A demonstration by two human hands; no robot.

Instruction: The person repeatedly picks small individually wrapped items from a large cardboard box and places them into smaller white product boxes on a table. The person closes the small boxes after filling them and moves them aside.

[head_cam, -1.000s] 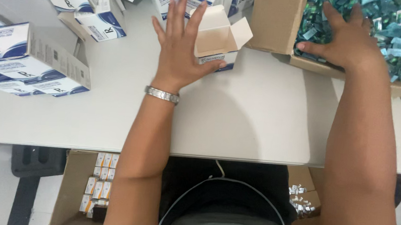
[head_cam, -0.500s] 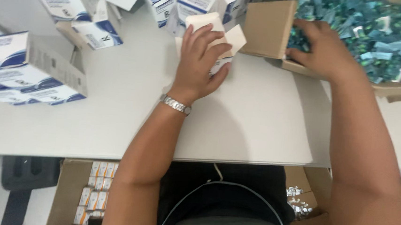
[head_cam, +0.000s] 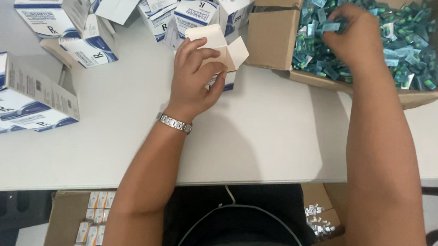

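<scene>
My left hand (head_cam: 194, 77), with a metal watch on its wrist, is shut on a small white carton (head_cam: 220, 50) whose top flaps stand open, at the middle back of the white table (head_cam: 259, 136). My right hand (head_cam: 356, 37) reaches into a brown cardboard box (head_cam: 274, 37) at the back right, fingers closed on a few of the teal foil sachets (head_cam: 409, 54) that fill it.
Several white-and-blue cartons (head_cam: 42, 0) lie scattered at the back left, and a larger flat pack (head_cam: 23, 96) sits at the left edge. Below the table's front edge stand a box of small packs (head_cam: 91, 217) and another with silver pieces (head_cam: 320, 220).
My left hand has closed around the open carton and tilted it up. My right hand has gathered sachets inside the box and risen a little. The view has shifted slightly.
</scene>
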